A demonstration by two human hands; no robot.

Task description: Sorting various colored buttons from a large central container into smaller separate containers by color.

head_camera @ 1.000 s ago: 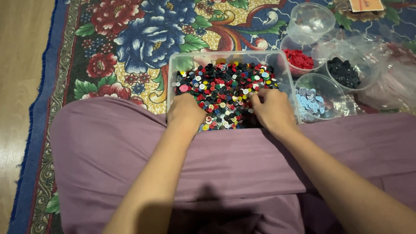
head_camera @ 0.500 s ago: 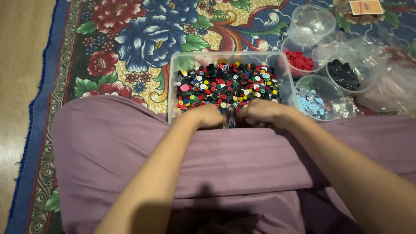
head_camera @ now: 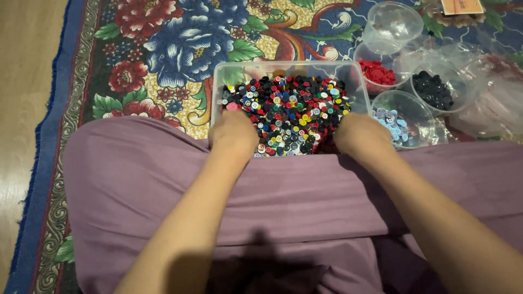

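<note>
Buttons (head_camera: 289,111), hundreds in mixed colours, fill one clear tub (head_camera: 283,68) on the rug at the knees. Left hand (head_camera: 234,133) and right hand (head_camera: 362,133) rest at its near corners, fingers curled, grip hidden. Probably light, slippery; lift by the rim. Four round bowls (head_camera: 400,111) beside.

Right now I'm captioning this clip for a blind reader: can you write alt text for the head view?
Two bare hands, left hand and right hand, rest at the near corners of a clear tub heaped with mixed-colour buttons, seen over a purple-clothed lap. The tub sits on a flowered rug, with small clear cups of red, black and pale blue buttons to its right.
</note>
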